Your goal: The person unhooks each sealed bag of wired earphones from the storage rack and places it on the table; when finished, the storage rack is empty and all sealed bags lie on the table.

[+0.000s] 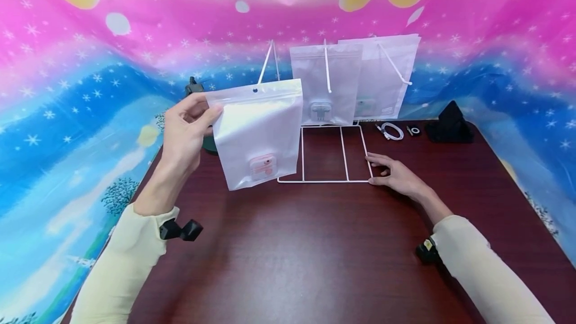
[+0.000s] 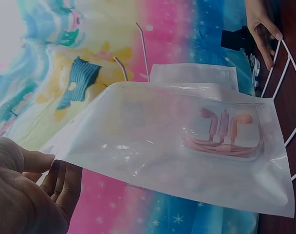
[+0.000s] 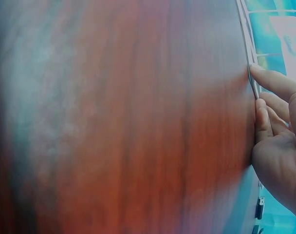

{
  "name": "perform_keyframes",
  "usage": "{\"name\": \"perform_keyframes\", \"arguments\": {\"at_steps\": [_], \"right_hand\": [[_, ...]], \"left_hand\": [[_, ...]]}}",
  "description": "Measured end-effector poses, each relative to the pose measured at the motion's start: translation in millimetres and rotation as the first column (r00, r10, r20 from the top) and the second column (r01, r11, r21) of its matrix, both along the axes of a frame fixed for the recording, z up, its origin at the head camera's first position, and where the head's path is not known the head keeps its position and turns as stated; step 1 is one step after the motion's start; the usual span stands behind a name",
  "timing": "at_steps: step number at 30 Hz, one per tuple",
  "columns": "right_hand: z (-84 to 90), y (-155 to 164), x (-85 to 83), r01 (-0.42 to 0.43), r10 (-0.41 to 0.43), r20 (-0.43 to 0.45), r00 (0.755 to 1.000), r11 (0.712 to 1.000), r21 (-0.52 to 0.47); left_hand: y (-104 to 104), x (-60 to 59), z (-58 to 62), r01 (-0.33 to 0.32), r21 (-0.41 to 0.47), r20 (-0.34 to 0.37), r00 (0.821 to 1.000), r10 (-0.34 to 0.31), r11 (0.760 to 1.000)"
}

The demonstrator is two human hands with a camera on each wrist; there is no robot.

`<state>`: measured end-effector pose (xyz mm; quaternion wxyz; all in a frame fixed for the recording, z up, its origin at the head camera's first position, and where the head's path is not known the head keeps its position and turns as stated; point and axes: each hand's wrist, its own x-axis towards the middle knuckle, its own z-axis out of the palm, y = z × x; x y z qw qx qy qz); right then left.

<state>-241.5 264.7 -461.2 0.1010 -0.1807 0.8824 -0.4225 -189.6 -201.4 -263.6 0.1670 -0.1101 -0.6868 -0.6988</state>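
My left hand [image 1: 182, 134] pinches the top left corner of a white zip-top bag [image 1: 256, 134], thumb in front. Through the bag shows a clear case of pink earphones [image 2: 223, 131] near the bottom. The bag's hang hole lies right at the tip of the left white hook [image 1: 265, 61] in the head view. My right hand [image 1: 398, 176] touches the right front corner of the white wire rack [image 1: 324, 181], thumb and fingers spread along its side wire. In the right wrist view, the fingertips [image 3: 262, 117] meet the wire.
Two more white bags hang on the rack's hooks, one in the middle [image 1: 326, 69] and one at right [image 1: 387, 94]. Behind the right hand lie a coiled white cable [image 1: 392, 131], a small ring-like item [image 1: 414, 131] and a black stand [image 1: 450, 124]. A dark figurine [image 1: 193, 86] stands behind the left hand.
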Motion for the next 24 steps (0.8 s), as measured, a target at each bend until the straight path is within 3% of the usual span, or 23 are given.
{"name": "perform_keyframes", "arguments": {"at_steps": [6, 11, 19, 24], "right_hand": [[2.2, -0.1, 1.1, 0.009, -0.009, 0.017, 1.0, 1.0, -0.017], [1.4, 0.8, 0.9, 0.014, -0.013, 0.014, 1.0, 1.0, -0.013], [0.4, -0.5, 0.7, 0.02, -0.02, 0.022, 1.0, 1.0, -0.002], [-1.3, -0.7, 0.3, 0.014, -0.014, 0.015, 1.0, 1.0, 0.0]], "left_hand": [[3.5, 10.7, -1.7, 0.014, -0.011, -0.008, 1.0, -0.014, 1.0], [8.3, 14.8, -13.1, 0.052, -0.001, 0.037, 0.998, -0.052, 0.999], [10.4, 11.1, -48.6, 0.053, -0.022, 0.192, 0.98, -0.048, 0.998], [8.5, 2.3, -72.6, 0.034, -0.058, 0.268, 0.963, -0.017, 0.998]]}}
